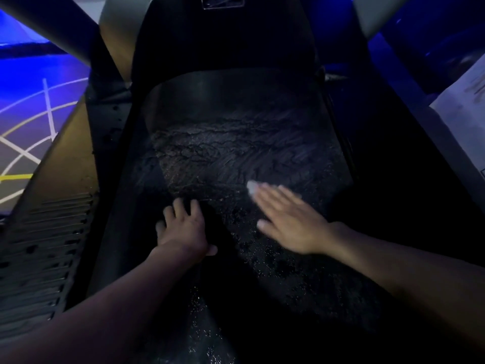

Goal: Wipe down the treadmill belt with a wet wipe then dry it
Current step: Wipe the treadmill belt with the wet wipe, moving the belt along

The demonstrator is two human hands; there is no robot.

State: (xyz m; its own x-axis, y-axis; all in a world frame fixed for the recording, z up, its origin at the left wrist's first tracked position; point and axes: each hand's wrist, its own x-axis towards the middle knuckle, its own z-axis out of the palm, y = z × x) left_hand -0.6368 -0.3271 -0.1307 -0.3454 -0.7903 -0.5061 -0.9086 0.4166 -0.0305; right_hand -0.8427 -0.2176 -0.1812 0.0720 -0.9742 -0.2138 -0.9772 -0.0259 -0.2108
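Head cam: dim room, blue light. Treadmill belt (pixel 231 153) runs up centre of frame, black, w/ shiny wet streaks across its mid section and speckled droplets nearer the person. Right hand (pixel 288 222) lies flat on the belt, right of centre, fingers straight and pointing up-left; grip wide, nothing curled. Wipe (pixel 252 187) shows as a small white bit poking out past the fingertips, touching the belt; rest is hidden under the fingers, edges blurred. Left hand (pixel 183 229) is left of centre, palm down on the belt near its left edge, fingers spread and a bit bent, thumb out to the right; grip wide, holds nothing visible. Hands near each other, apart. Black motor cover (pixel 223 40) sits at the belt's far end. Grey upright (pixel 65 32) slants at top left, second upright (pixel 380 17) at top right. Left side rail (pixel 52 245) has ribbed vent slots. Floor (pixel 26 122) beyond it has white + yellow lines. White paper sheet (pixel 464 95) at right edge, print too blurred to read.
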